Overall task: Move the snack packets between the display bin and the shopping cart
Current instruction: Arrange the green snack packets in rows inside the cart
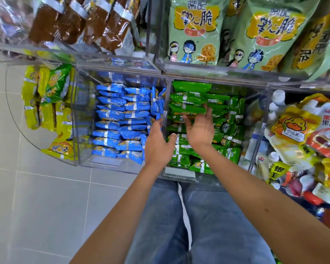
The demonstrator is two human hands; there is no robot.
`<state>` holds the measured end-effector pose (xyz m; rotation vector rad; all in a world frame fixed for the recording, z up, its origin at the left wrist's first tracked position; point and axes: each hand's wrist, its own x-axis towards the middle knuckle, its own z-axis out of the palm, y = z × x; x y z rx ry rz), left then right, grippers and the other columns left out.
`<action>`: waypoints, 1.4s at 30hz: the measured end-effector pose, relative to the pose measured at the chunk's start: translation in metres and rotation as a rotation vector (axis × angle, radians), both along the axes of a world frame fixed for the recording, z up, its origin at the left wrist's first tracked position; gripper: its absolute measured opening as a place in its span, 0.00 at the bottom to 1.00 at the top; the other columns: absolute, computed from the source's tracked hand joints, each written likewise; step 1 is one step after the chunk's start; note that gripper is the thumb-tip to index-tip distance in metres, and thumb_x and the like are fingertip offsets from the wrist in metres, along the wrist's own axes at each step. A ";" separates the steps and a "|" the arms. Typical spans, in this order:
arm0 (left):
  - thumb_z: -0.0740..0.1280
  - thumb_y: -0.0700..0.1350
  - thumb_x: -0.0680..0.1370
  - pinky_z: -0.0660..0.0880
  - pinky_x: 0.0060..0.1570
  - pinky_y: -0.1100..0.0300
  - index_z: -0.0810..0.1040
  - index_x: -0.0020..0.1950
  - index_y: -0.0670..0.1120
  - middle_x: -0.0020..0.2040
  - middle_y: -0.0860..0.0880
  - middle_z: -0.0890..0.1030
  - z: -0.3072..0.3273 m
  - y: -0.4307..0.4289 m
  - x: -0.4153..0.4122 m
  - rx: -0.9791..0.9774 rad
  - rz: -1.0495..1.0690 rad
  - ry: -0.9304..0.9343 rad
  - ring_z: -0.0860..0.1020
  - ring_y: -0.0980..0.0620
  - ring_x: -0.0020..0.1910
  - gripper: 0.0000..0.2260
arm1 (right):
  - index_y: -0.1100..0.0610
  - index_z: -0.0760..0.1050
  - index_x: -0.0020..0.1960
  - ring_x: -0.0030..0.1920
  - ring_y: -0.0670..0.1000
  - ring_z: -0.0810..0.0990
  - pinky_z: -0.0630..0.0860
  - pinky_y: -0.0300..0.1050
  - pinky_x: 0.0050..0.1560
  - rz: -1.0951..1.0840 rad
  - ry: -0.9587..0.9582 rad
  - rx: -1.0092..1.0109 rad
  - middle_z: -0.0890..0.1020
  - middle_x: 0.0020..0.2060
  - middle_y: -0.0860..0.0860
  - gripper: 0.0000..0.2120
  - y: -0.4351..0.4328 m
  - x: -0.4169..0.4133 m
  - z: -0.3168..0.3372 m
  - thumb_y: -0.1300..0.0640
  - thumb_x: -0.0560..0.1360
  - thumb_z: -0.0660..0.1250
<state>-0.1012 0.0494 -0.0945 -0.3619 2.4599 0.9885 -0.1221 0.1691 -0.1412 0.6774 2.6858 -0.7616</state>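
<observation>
Left hand (157, 144) and right hand (199, 130) hover spread, empty, over green snack packets (189, 98) mid display bin (179, 176). Likely light, slick, crushable: pinch crimped ends.

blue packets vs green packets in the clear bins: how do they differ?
Place: blue packets fill the compartment left of the divider, green packets the one right of it. Order: blue packets lie mostly in flat rows; green packets are looser, several on edge by the right wall. Hands: the right hand spreads over the green packets; the left hand is at the divider. Shared: small pillow packs with silver seams.
</observation>
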 end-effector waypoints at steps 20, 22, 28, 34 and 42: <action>0.66 0.47 0.77 0.67 0.51 0.61 0.66 0.69 0.47 0.64 0.48 0.76 -0.003 -0.014 -0.007 0.069 -0.044 -0.037 0.74 0.49 0.61 0.21 | 0.58 0.75 0.56 0.40 0.48 0.78 0.71 0.34 0.39 -0.363 0.417 -0.365 0.80 0.43 0.49 0.16 0.008 0.013 0.020 0.55 0.70 0.73; 0.66 0.46 0.77 0.67 0.51 0.61 0.67 0.70 0.47 0.63 0.48 0.76 -0.003 -0.015 -0.007 0.065 -0.053 -0.033 0.74 0.48 0.61 0.22 | 0.59 0.76 0.56 0.38 0.53 0.79 0.67 0.38 0.36 -0.261 0.369 -0.229 0.82 0.42 0.54 0.16 0.011 0.010 0.023 0.52 0.72 0.71; 0.65 0.47 0.77 0.69 0.51 0.58 0.66 0.70 0.48 0.63 0.48 0.77 -0.003 -0.017 -0.009 0.066 -0.059 -0.052 0.75 0.47 0.60 0.22 | 0.60 0.76 0.55 0.35 0.50 0.76 0.64 0.37 0.35 -0.177 0.342 -0.086 0.82 0.43 0.56 0.17 0.017 0.007 0.020 0.52 0.71 0.72; 0.65 0.48 0.78 0.70 0.52 0.56 0.65 0.72 0.47 0.65 0.46 0.76 -0.001 -0.018 -0.010 0.058 -0.083 -0.053 0.75 0.45 0.60 0.23 | 0.55 0.70 0.63 0.37 0.43 0.73 0.63 0.31 0.33 -0.319 0.213 -0.240 0.78 0.39 0.51 0.30 0.017 0.010 0.012 0.46 0.66 0.75; 0.64 0.48 0.78 0.73 0.60 0.50 0.64 0.72 0.47 0.68 0.48 0.72 0.011 -0.024 -0.006 0.074 -0.124 -0.095 0.74 0.45 0.63 0.23 | 0.60 0.65 0.69 0.50 0.53 0.77 0.73 0.43 0.45 -0.345 0.131 -0.304 0.79 0.51 0.55 0.38 0.019 0.028 0.021 0.47 0.66 0.76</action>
